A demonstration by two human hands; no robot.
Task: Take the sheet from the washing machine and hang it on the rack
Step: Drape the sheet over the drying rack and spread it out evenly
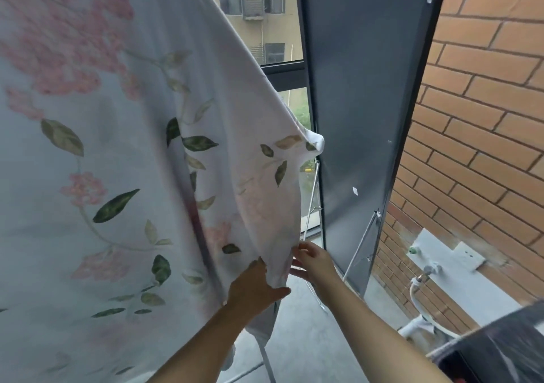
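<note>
Overhead hangs the sheet (117, 147); left hand (253, 285) grips its lower edge.

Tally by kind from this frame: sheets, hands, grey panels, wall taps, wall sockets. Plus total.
White floral fabric sheet: 1
Bare hands: 2 (left hand, right hand)
Tall dark grey flat panel: 1
Metal wall tap: 1
White wall socket: 1
Total: 6

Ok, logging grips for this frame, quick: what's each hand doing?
Left hand: holds the sheet by its lower corner.
Right hand: touches the sheet's edge; whether it grips cannot be told.
</note>
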